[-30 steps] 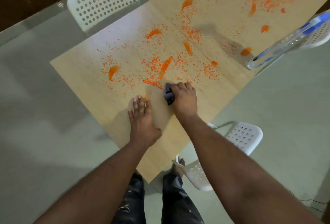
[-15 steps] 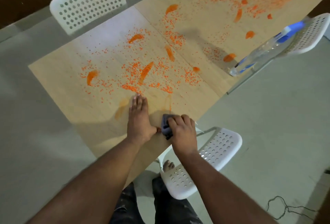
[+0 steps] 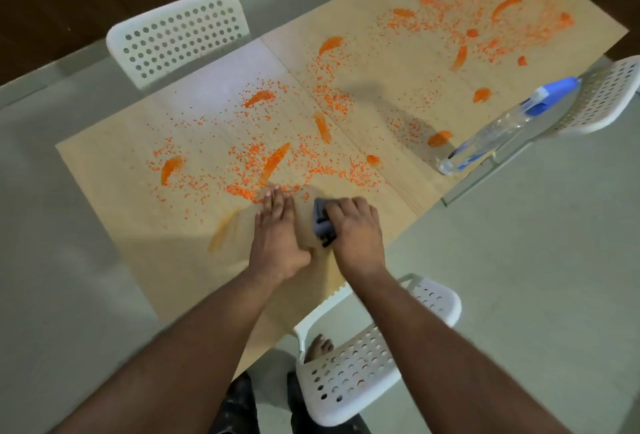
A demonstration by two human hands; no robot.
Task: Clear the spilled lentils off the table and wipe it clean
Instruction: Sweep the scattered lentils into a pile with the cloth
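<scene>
**Cloth gripped at the near edge of the lentil spill**

Fingers of the right hand [image 3: 356,236] curl over a small grey-blue cloth [image 3: 322,222], clenching it against the table [image 3: 114,170]. The cloth bunches out from the thumb side, with a dark fold at its near end. Just beside it, the left hand [image 3: 277,236] lies flat, fingers straight and together, its tips touching the nearest band of lentils [image 3: 270,170].

Both hands sit close to the table's near edge, with a strip of bare pale wood between them and that edge. A faint orange smear [image 3: 221,232] marks the wood to the left of the left hand. Beyond the fingertips the lentils spread wide across both panels of the tabletop, loose orange grains mixed with thicker curved streaks, out to the far right corner. The left end of the table holds few grains.

Half a second ago the cloth lay nearer the table edge, close by the left thumb; now it sits further in, level with the left knuckles. The left hand keeps its flat pose at the rim of the spill.

A clear plastic spray bottle [image 3: 498,128] with a blue head stands at the right edge. White perforated chairs [image 3: 180,35] ring the table, one [image 3: 360,361] directly under the right forearm.
</scene>
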